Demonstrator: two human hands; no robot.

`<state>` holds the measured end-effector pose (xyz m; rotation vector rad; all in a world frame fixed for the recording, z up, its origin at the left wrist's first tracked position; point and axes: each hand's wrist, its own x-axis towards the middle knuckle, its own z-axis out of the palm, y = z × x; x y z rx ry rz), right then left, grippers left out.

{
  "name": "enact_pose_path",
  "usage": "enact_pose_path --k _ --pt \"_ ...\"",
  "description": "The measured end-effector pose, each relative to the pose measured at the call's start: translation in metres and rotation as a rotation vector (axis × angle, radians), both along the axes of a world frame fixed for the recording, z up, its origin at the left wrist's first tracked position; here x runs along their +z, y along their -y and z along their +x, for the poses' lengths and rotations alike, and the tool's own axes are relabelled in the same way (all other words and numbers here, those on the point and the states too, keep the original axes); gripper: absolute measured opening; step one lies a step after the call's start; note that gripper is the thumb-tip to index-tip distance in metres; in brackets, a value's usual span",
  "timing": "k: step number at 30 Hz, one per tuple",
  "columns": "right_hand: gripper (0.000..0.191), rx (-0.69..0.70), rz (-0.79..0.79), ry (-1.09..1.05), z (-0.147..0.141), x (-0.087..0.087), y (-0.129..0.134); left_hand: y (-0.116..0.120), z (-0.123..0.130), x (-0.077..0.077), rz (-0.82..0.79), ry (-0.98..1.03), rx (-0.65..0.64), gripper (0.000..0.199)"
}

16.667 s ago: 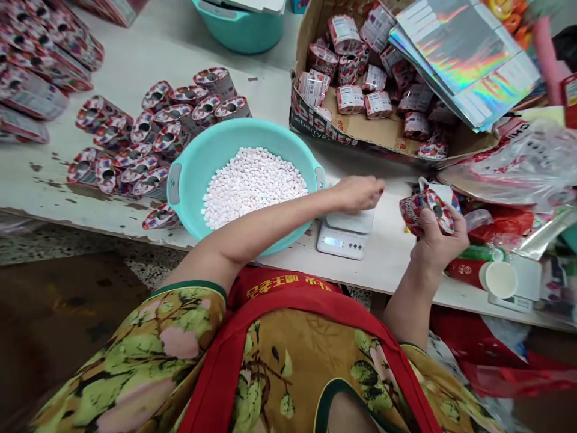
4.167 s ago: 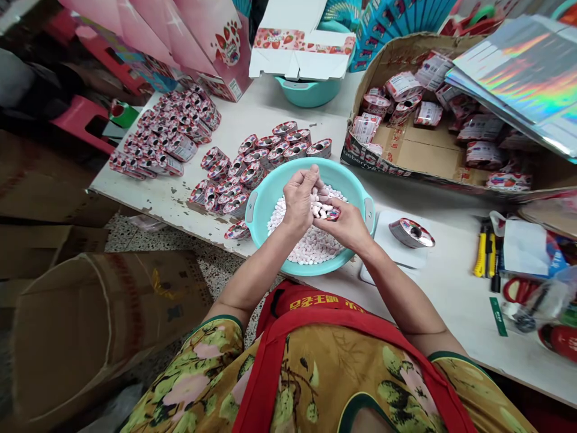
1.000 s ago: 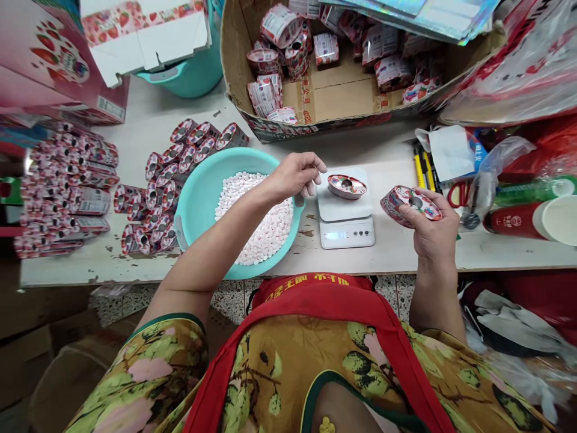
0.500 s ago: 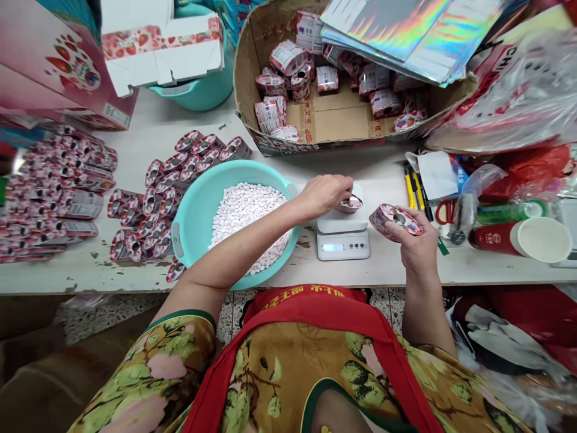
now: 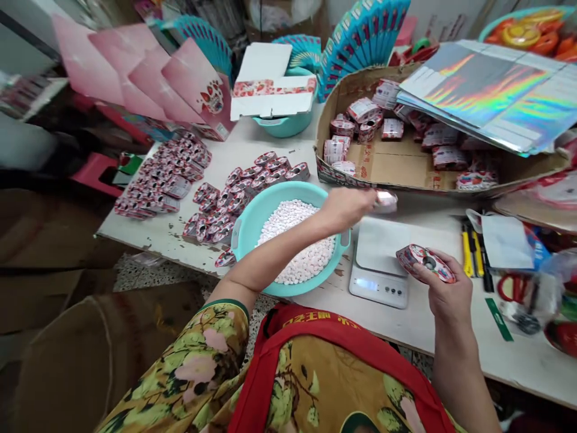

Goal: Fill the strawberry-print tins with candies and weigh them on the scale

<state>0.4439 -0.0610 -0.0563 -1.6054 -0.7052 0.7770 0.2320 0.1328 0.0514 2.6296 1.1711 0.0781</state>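
My left hand [image 5: 349,210] pinches a small wrapped pack [image 5: 386,201], blurred by motion, above the back edge of the white scale [image 5: 378,246]. Nothing lies on the scale's plate, and its display is lit. To the right of the scale, my right hand [image 5: 451,279] holds an oval red-and-white printed pack [image 5: 426,263] with a dark hole in its top. A turquoise basin [image 5: 246,225] of small pale candies [image 5: 293,231] stands under my left forearm. Many similar printed packs [image 5: 234,195] are grouped left of the basin.
A cardboard box [image 5: 329,162] with wrapped packs stands behind the scale, partly covered by shiny sheets [image 5: 491,90]. Yellow cutters [image 5: 471,252], red scissors [image 5: 511,287] and a green strip [image 5: 498,319] lie at the right. More packs [image 5: 162,171] are at the far left.
My left hand has lifted the pack off the scale and moved it toward the cardboard box. My right hand still holds its pack. The view has turned left.
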Motion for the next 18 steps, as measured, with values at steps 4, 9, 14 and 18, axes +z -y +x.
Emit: enact_pose_path --k 4,9,14,18 --pt "0.055 0.121 -0.018 0.117 -0.022 -0.005 -0.025 -0.054 -0.072 0.022 0.154 0.152 0.378 0.021" --pt "0.059 0.213 -0.046 0.201 -0.032 -0.016 -0.038 -0.102 -0.122 0.005 0.098 -0.027 0.515 0.019" --pt "0.067 0.162 -0.022 0.303 -0.011 -0.008 -0.018 -0.125 -0.125 -0.023 -0.049 -0.112 0.386 0.027" --pt "0.049 0.003 0.029 0.204 0.007 -0.008 0.0 -0.155 -0.125 -0.049 -0.209 -0.159 0.385 0.04"
